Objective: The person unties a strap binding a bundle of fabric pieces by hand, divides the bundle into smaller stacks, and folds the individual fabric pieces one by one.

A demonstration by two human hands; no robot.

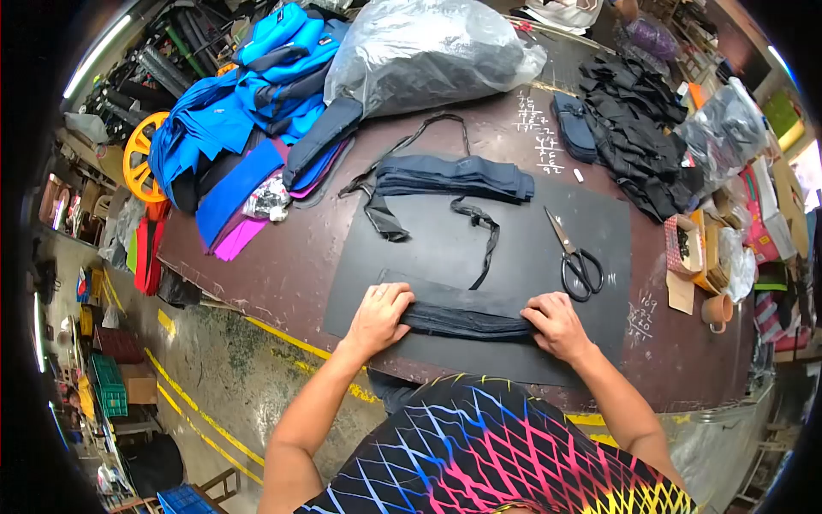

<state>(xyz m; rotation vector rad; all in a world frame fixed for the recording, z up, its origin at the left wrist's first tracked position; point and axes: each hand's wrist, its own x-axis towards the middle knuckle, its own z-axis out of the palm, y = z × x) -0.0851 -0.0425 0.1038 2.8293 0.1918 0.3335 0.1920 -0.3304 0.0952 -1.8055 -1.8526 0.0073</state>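
A stack of dark fabric strips (467,322) lies on the black mat (411,257) in front of me. My left hand (383,319) grips its left end, fingers closed over it. At the right end, my right hand (556,325) pinches the same stack between thumb and fingers. Just beyond, a thin black cloth strip (486,240) trails down toward the stack. Farther off sits a bundle of folded navy fabric (454,179), with a black tie strip (384,218) loose at its left. Black-handled scissors (572,255) rest, blades apart, beyond my right hand.
A large plastic bag (428,56) of dark material stands at the table's back. Blue fabric (223,116) is heaped at left. At right are a pile of black pieces (638,128), a navy bundle (574,128), chalk (578,176) and a mug (717,311).
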